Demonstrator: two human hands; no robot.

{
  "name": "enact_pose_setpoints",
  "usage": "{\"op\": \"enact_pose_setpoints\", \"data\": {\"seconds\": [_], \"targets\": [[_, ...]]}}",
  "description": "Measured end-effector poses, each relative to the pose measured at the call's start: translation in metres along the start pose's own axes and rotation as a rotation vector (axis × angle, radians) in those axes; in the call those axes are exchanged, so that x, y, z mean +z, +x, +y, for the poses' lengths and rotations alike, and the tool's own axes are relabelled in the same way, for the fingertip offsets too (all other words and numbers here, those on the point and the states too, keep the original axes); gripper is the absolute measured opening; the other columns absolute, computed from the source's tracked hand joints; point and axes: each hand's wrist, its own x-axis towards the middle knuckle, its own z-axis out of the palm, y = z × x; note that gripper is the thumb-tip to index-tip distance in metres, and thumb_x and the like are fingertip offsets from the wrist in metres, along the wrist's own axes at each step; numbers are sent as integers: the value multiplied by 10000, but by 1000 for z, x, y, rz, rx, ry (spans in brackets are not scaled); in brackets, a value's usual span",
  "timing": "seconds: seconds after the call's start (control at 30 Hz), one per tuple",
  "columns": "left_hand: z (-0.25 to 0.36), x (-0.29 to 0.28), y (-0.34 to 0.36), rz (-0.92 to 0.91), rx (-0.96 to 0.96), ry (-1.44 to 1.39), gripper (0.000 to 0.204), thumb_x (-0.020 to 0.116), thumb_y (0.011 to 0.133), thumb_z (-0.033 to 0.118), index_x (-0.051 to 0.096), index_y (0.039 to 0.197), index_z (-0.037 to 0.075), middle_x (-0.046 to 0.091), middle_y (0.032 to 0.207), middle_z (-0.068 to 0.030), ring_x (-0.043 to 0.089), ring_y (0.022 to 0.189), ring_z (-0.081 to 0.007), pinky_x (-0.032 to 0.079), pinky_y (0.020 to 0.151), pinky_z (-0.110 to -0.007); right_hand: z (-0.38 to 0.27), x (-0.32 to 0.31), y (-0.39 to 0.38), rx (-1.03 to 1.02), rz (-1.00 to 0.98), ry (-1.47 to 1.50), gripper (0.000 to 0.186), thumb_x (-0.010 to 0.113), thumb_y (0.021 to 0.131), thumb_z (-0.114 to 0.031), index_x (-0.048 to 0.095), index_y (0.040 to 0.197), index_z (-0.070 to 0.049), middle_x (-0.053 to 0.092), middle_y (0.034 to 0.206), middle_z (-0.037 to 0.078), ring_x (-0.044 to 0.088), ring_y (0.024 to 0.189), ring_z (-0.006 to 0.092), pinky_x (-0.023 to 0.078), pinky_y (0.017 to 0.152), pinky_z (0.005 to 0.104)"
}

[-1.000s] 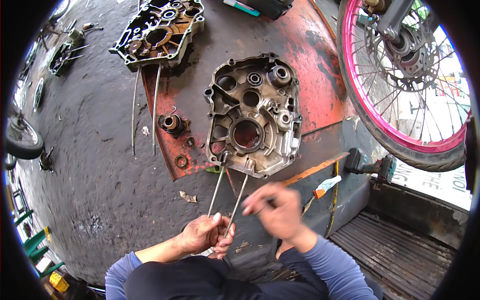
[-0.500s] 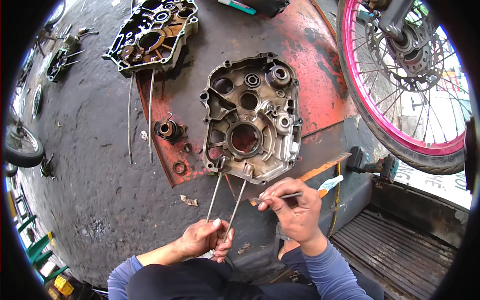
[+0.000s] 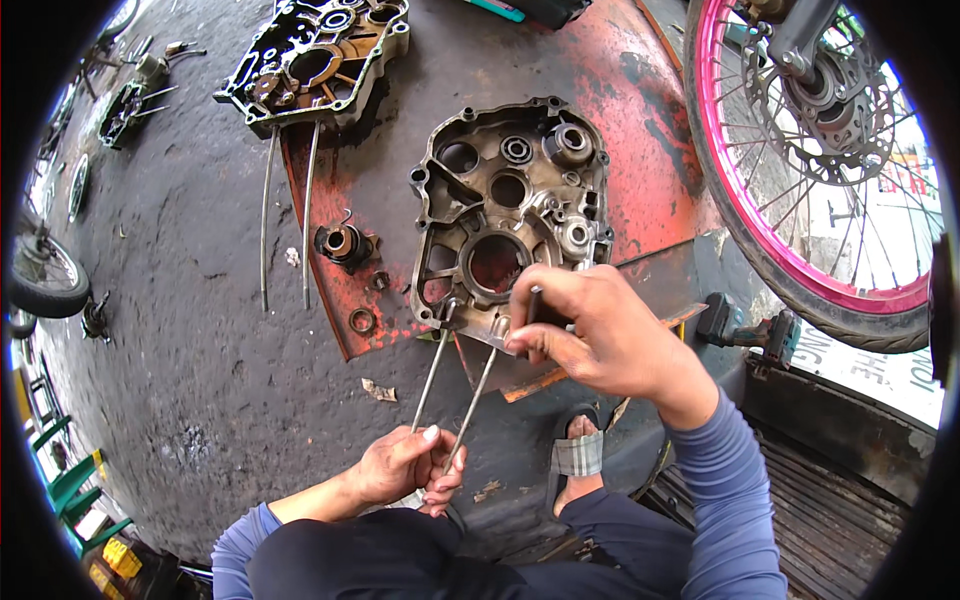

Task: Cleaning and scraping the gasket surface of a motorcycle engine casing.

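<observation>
Reading the writing first — one white board (image 3: 840, 368) at right carries dark capital letters. Counted: one engine case (image 3: 512, 222) lying before me on the red metal sheet (image 3: 640, 130); a second case (image 3: 345, 75) up to the left; two rods (image 3: 478, 400) at the lower edge of each; one loose ring (image 3: 362, 321); one drill (image 3: 735, 325); one pink-rimmed wheel (image 3: 835, 115). My left hand (image 3: 410, 465) is closed around the nearer rods' lower ends. My right hand (image 3: 610, 335) grips one slim dark bar (image 3: 535, 302) above the nearer case's lower edge — contact, I cannot tell.
</observation>
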Motion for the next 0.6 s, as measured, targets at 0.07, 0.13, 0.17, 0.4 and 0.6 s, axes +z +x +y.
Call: {"op": "enact_pose_setpoints", "data": {"seconds": [0.07,0.13,0.17,0.4,0.6], "targets": [[0,-1,-2,14,15,-4,571,450,1056,506,571,1097,-51,522,759,-109,486,595,-187,507,563,-373,3,0,2,-82,-57,-47,140,696,853,-2,568,909,-2,669,785,146,689,699,284,505,625,369],[-1,-2,-3,7,15,-14,569,454,1056,505,572,1095,-51,521,759,-110,483,597,-187,502,561,-373,1,-2,3,-185,-146,-110,190,729,832,-20,557,912,-6,646,766,176,672,720,364,489,622,412],[-1,-2,-4,-1,13,-26,567,457,1056,503,573,1093,-51,521,759,-111,480,599,-187,498,560,-374,2,-3,1,-186,-146,-112,190,729,832,-20,557,912,-6,646,766,176,672,720,364,489,622,412],[-1,-2,-2,8,4,-30,541,466,1056,487,576,1090,-42,510,749,-105,466,587,-182,483,545,-368,15,2,-8,-69,53,186,130,702,881,-18,579,924,-26,675,757,93,677,681,202,501,625,324],[-3,1,-1,-27,35,-53,531,472,1055,482,574,1082,-39,505,735,-104,463,575,-179,477,529,-366,21,-1,0,-62,10,246,121,693,891,-26,578,928,-23,676,761,104,669,673,213,495,618,327]]}}
